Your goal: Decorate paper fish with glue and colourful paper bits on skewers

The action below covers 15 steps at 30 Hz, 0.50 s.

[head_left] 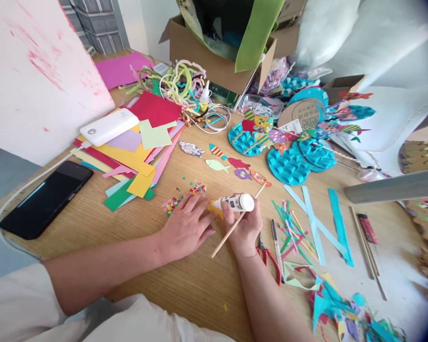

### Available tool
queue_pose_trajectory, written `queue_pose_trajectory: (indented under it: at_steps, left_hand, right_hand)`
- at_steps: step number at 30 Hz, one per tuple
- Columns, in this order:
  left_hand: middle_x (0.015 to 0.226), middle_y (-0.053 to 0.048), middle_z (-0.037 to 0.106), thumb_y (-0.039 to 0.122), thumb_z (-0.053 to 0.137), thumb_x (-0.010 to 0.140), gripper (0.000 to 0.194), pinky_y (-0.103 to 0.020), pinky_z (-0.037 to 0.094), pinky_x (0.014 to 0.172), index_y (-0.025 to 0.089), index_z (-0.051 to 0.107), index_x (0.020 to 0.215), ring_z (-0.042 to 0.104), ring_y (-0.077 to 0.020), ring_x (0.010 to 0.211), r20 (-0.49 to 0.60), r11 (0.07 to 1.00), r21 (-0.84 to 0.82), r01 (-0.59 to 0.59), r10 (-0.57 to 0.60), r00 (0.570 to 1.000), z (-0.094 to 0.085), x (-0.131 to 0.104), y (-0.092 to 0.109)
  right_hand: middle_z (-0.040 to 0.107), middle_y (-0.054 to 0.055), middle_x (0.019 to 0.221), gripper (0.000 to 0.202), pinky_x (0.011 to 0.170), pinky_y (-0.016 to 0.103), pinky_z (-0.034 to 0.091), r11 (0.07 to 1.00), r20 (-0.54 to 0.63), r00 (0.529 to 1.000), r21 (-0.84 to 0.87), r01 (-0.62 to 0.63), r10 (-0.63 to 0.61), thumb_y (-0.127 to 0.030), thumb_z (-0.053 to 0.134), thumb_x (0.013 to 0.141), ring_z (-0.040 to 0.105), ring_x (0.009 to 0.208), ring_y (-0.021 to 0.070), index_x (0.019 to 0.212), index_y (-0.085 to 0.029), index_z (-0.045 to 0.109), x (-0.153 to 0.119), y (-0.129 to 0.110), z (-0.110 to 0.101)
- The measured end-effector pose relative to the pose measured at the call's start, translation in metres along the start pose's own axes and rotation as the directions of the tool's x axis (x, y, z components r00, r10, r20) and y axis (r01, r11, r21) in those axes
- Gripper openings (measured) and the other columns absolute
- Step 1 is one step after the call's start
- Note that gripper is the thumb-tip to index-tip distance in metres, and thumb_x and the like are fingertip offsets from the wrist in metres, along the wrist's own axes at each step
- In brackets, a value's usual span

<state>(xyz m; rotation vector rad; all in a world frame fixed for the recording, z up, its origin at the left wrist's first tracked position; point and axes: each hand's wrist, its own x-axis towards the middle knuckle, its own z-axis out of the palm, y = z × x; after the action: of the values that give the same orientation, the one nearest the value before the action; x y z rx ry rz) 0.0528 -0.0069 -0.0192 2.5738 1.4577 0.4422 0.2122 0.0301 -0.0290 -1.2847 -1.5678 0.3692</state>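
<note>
Mostly white bottle (237,203), tilted, dark print

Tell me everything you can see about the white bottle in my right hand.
The white bottle, plastic by its look, has dark print on its side, a rounded end and a tapering end. It is held tilted in the grip of the right hand, which also holds a wooden stick. Its tapering end points at a yellow paper piece; whether they touch is unclear.

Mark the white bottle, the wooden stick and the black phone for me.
White bottle (237,202): head view, labelled side.
Wooden stick (228,236): head view, shaft below the hand.
Black phone (46,200): head view, middle of screen.
</note>
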Motion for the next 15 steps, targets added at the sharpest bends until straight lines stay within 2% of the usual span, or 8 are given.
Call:
queue_pose_trajectory:
  at_steps: [11, 15]
  left_hand:
    - [0.132, -0.013, 0.052, 0.04, 0.049, 0.093, 0.036, -0.051, 0.026, 0.113, 0.019, 0.059, 0.121, 0.039, -0.0311, 0.131, 0.011, 1.0, -0.002, 0.001, -0.001, 1.0, -0.0014, 0.0004, 0.0005]
    - [0.133, -0.013, 0.052, 0.041, 0.047, 0.094, 0.038, -0.051, 0.027, 0.112, 0.019, 0.058, 0.123, 0.039, -0.0314, 0.132, 0.009, 1.0, 0.006, -0.004, 0.004, 1.0, 0.0006, 0.0001, 0.0002]
  right_hand:
    - [0.063, -0.002, 0.074, 0.022, 0.059, 0.025, 0.049, 1.0, 0.032, 0.999, 0.004, -0.004, 0.004, -0.036, 0.068, 0.078, 0.06, 0.062, 0.0132, 0.088, -0.021, 0.055, -0.0017, 0.0024, 0.0003]
    - [0.064, -0.001, 0.077, 0.023, 0.061, 0.026, 0.049, 1.0, -0.032, 0.999, -0.025, -0.01, 0.01, -0.035, 0.069, 0.078, 0.062, 0.065, 0.0139, 0.091, -0.021, 0.056, -0.0012, 0.0034, -0.0007]
